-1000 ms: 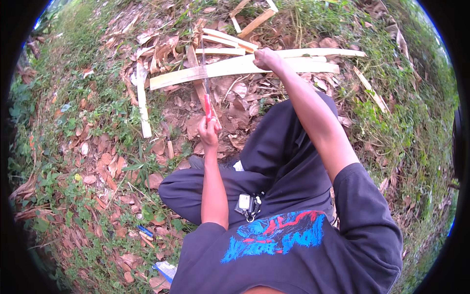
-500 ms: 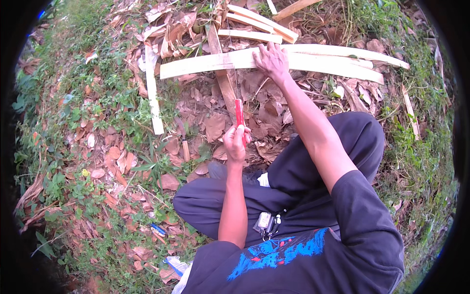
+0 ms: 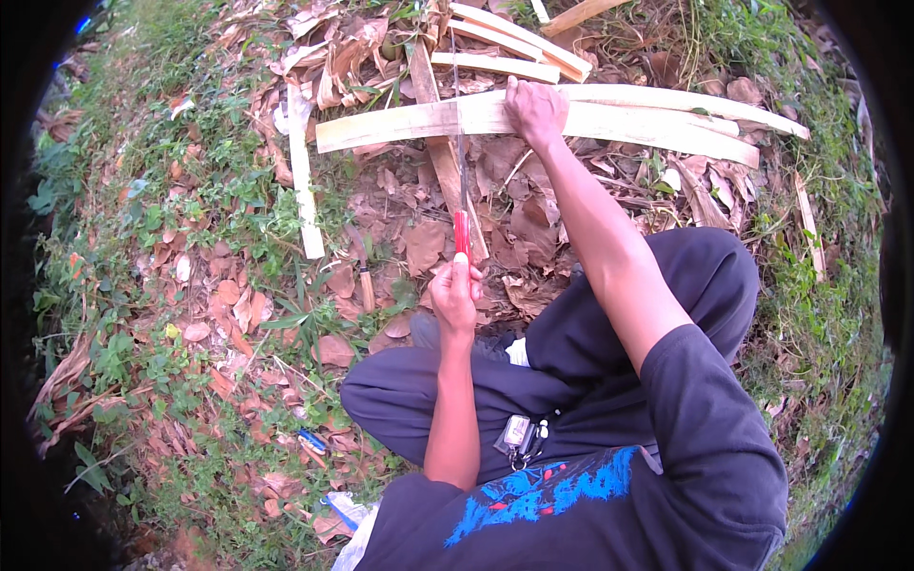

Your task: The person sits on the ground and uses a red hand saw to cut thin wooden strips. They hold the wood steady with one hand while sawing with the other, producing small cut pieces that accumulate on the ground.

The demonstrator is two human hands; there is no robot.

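My left hand [image 3: 455, 288] is closed around the red handle of a narrow hand saw [image 3: 462, 233]. The thin blade runs away from me, across a long, pale wooden strip [image 3: 381, 127]. Where they meet, a brown plank [image 3: 442, 169] lies beneath the strip, crossing it. Just right of the blade, my right hand [image 3: 536, 109] grips the strip with its fingers curled over the far edge. Its right-hand part lies beside another pale, curved strip [image 3: 685, 98]. How deep the blade sits in the wood cannot be made out.
Several shorter pale strips [image 3: 500, 67] lie beyond my right hand. A narrow white slat [image 3: 303, 190] is on the left. Nearer, a knife with a wooden handle [image 3: 367, 288] rests among dry leaves. A blue object [image 3: 311, 441] lies by my left leg, which is folded.
My left hand has drawn the saw slightly toward me, so its handle is farther from the strip. My right hand's fingers have curled from a flatter spread into a closed grip.
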